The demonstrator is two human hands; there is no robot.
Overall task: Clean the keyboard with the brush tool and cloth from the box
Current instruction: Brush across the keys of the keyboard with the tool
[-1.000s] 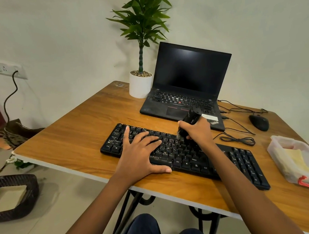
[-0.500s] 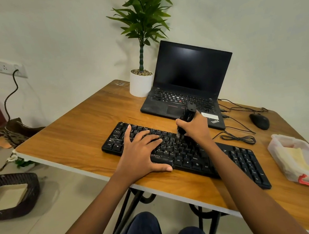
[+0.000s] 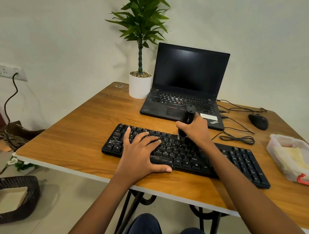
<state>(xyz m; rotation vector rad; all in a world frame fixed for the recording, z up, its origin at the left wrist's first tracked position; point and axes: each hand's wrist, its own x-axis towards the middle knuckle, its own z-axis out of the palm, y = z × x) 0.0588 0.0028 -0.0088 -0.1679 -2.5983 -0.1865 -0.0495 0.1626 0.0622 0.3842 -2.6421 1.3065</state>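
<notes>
A black keyboard [image 3: 236,163] lies slanted across the wooden table [image 3: 72,140]. My left hand [image 3: 140,154] lies flat on the keyboard's left half, fingers spread over the keys. My right hand [image 3: 196,129] grips a black brush tool [image 3: 187,115] held upright, its lower tip down among the keys near the keyboard's top middle. A clear plastic box [image 3: 299,160] with red latches stands at the right, a yellow cloth [image 3: 295,156] inside it.
An open black laptop [image 3: 188,86] stands behind the keyboard, a potted plant [image 3: 140,84] to its left. A black mouse [image 3: 258,121] and coiled cables [image 3: 237,138] lie at the right. A dark basket [image 3: 11,198] sits on the floor at the left.
The brush tool has tilted from leaning right to nearly upright, and my right hand has shifted slightly along the keys. My left hand stays put.
</notes>
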